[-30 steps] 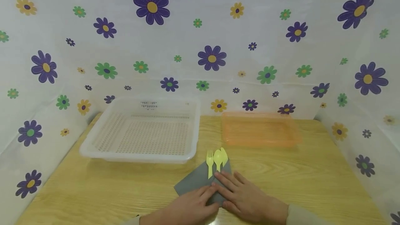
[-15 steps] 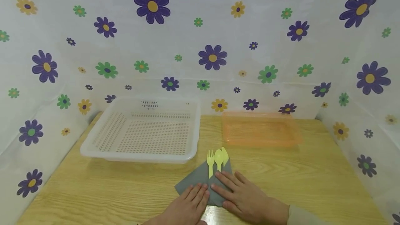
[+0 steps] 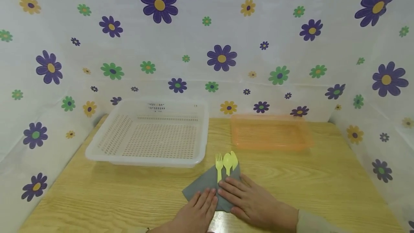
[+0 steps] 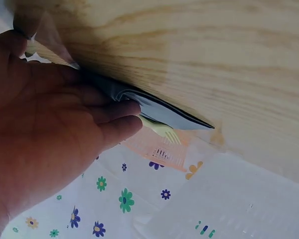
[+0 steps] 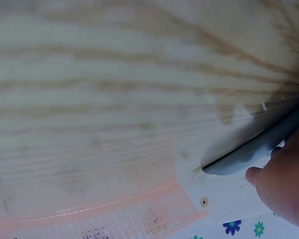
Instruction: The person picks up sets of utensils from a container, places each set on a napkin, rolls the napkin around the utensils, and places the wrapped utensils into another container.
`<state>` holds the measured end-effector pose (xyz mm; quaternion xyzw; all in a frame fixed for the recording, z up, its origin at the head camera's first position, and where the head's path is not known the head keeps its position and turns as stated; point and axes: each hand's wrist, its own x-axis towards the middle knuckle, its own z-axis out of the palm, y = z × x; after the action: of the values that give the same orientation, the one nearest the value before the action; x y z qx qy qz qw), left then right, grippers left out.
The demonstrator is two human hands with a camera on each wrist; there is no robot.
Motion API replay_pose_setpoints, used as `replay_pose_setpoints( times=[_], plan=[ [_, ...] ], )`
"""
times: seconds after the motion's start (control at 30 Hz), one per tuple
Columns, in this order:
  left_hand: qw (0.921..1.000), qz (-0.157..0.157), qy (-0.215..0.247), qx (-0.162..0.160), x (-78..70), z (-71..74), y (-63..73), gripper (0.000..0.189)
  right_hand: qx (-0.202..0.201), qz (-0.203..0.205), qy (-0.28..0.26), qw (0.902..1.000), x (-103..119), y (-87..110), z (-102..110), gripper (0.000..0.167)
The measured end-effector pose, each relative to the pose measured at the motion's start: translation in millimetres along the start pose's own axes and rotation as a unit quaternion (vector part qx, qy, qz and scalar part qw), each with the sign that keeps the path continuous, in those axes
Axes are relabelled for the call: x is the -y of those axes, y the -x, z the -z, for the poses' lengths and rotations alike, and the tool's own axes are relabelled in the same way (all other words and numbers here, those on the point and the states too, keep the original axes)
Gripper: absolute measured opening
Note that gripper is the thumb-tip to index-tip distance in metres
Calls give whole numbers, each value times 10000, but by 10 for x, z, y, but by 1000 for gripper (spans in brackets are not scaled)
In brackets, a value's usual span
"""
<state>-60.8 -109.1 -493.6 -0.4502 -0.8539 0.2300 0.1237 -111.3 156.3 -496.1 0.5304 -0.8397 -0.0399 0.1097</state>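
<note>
A folded grey napkin (image 3: 203, 183) lies on the table near its front edge. Out of its top fold stick a yellow plastic fork (image 3: 219, 164), a spoon (image 3: 228, 161) and a knife (image 3: 234, 159). My left hand (image 3: 195, 211) rests with straight fingers on the napkin's lower left part. Spread flat over the right part, my right hand (image 3: 249, 200) presses the fold below the spoon and knife. In the left wrist view the fingers lie along the napkin (image 4: 164, 112), with the fork (image 4: 164, 130) showing past them. The cutlery's lower ends are hidden.
A white perforated basket (image 3: 147, 161) stands at the back left of the wooden table (image 3: 106, 197). To its right, further back, sits a shallow orange tray (image 3: 271, 146). A white flower-print sheet (image 3: 191, 39) closes off the back and both sides.
My left hand has drawn back from beside the right fingers to the napkin's left part, its fingers now straight. My right hand stays on the fold, and the view tilts slightly.
</note>
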Motion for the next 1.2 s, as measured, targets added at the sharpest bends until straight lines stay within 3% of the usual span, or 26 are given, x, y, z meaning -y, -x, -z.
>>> replay_pose_setpoints(
  times=[0.13,0.37,0.5,0.67,0.83,1.03,1.2],
  plan=[
    [9971,-67,603,453,44,62,-41,82,-65,108,52,9999,-5,4,-21,54],
    [9927,-100,1053,573,123,92,-52,84,-371,110,177,9991,-13,-18,-53,53],
    [9836,-154,1550,912,160,122,-61,87,-316,128,125,9993,-27,-8,-66,53],
    [9765,-136,1857,1083,200,126,-65,89,-62,91,5,9999,-26,-6,-65,54],
    [9796,-196,1756,956,246,109,-47,90,163,27,-147,9998,-10,-18,-52,55],
    [9823,-402,1613,859,320,148,-75,88,43,75,-101,9999,-11,-6,-34,54],
    [9895,-391,1311,463,318,160,-105,78,98,92,-179,9997,-25,2,-26,55]
  ],
)
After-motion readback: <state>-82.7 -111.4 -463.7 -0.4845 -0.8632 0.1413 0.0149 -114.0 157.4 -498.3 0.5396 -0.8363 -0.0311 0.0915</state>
